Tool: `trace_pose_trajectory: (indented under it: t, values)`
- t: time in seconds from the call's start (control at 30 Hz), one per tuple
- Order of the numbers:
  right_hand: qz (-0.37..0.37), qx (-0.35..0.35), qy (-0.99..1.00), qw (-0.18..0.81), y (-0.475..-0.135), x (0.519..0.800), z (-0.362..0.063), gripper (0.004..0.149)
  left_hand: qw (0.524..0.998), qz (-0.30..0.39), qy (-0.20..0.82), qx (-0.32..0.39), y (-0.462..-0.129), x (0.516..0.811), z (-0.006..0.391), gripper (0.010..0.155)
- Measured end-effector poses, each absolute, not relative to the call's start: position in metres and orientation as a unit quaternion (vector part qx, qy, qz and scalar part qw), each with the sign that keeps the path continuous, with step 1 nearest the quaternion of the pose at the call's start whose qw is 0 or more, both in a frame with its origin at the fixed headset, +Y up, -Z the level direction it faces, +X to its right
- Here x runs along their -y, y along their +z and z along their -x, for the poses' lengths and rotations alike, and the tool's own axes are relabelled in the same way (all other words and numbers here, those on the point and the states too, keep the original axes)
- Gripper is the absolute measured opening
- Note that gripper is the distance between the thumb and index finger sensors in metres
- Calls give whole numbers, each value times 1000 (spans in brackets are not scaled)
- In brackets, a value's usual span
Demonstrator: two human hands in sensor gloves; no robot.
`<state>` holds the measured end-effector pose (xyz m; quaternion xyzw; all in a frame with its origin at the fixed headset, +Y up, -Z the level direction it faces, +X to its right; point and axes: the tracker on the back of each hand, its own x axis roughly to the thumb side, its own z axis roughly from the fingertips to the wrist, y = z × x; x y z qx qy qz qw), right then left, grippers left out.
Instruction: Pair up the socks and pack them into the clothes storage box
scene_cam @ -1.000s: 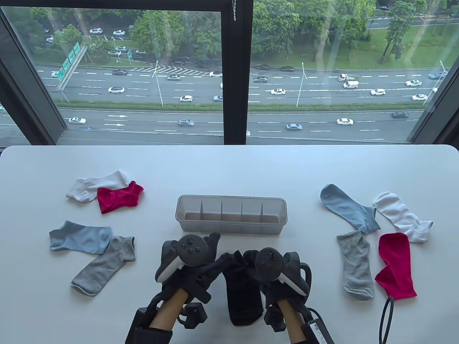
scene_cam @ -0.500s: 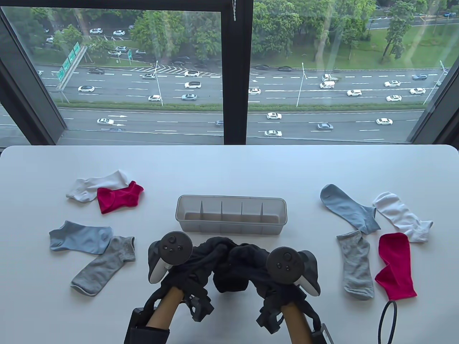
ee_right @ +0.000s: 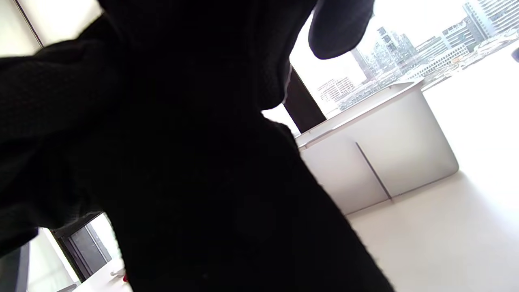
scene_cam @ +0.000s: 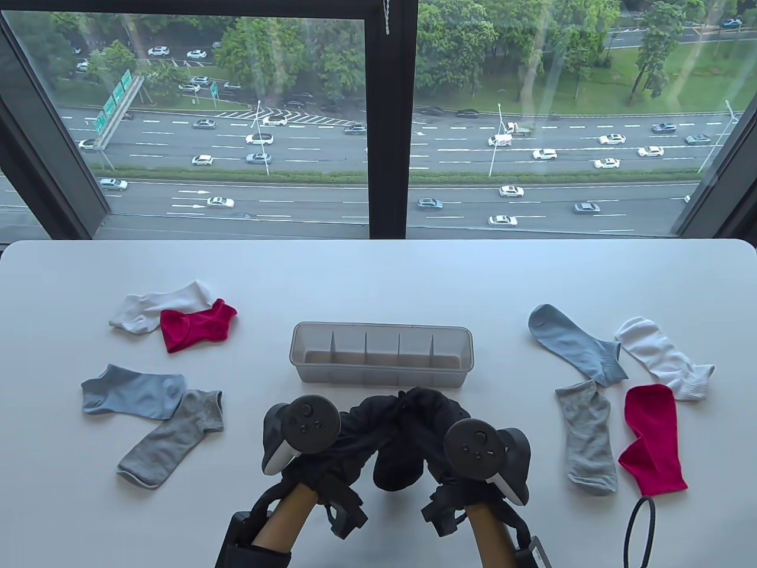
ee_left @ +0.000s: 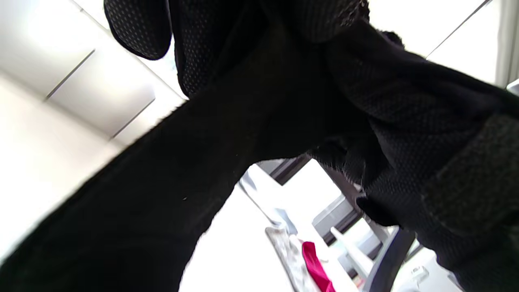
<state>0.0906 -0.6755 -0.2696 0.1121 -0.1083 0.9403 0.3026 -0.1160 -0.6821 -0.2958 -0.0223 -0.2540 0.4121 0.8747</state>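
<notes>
Both hands hold a bunched pair of black socks (scene_cam: pixel 399 467) just above the table, close in front of the clear divided storage box (scene_cam: pixel 378 376). My left hand (scene_cam: pixel 346 429) grips the left side of the bundle and my right hand (scene_cam: pixel 440 423) grips the right side; the fingers are buried in dark fabric. The black socks (ee_left: pixel 182 182) fill the left wrist view and the black socks (ee_right: pixel 182 162) block most of the right wrist view, where the box (ee_right: pixel 385 142) stands beyond. All of the box's compartments look empty.
Left of the box lie a white sock (scene_cam: pixel 154 305), a red sock (scene_cam: pixel 195 325), a light blue sock (scene_cam: pixel 133 391) and a grey sock (scene_cam: pixel 171 438). On the right lie blue (scene_cam: pixel 573 343), white (scene_cam: pixel 662 355), grey (scene_cam: pixel 587 438) and red (scene_cam: pixel 650 438) socks. A black cable loop (scene_cam: pixel 639 532) sits at the front right.
The black socks, flat on the table a second ago, are gathered into a bundle and lifted. Both hands have spread apart and carried it toward the box.
</notes>
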Motion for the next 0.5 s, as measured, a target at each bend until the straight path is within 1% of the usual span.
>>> trace_pose_trajectory:
  t: [0.03, 0.07, 0.1, 0.13, 0.17, 0.2, 0.23, 0.3, 0.33, 0.4, 0.43, 0.47, 0.5]
  values:
    - [-109, 107, 940, 305, -270, 675, -93, 53, 870, 43, 419, 257, -296, 682, 117, 42]
    - [-130, 82, 937, 315, -273, 675, -96, 63, 867, 53, 423, 260, -296, 682, 118, 41]
    - [-154, 27, 931, 329, -276, 675, -99, 74, 864, 57, 424, 264, -297, 683, 121, 41]
    - [-159, -7, 931, 329, -278, 676, -101, 80, 862, 60, 426, 267, -298, 683, 122, 40]
    - [-162, -44, 931, 323, -279, 679, -104, 82, 858, 72, 429, 274, -298, 683, 123, 40]
    - [-167, -66, 934, 310, -280, 683, -107, 81, 854, 89, 428, 283, -298, 682, 122, 40]
    - [-178, -64, 931, 313, -282, 686, -108, 74, 855, 97, 422, 286, -298, 681, 122, 40]
    - [-166, -75, 916, 359, -284, 690, -109, 51, 874, 99, 382, 283, -298, 679, 121, 41]
    - [-155, -73, 911, 375, -284, 691, -110, 46, 887, 96, 353, 281, -298, 679, 121, 42]
    - [-133, -58, 911, 387, -285, 692, -110, 45, 908, 66, 319, 264, -298, 680, 124, 43]
    - [-135, -53, 915, 376, -284, 691, -109, 46, 910, 62, 315, 261, -299, 680, 125, 43]
    - [-135, -42, 922, 360, -283, 689, -108, 47, 908, 63, 324, 259, -300, 681, 127, 43]
    - [-144, -26, 929, 341, -282, 685, -107, 46, 895, 73, 353, 263, -301, 681, 128, 42]
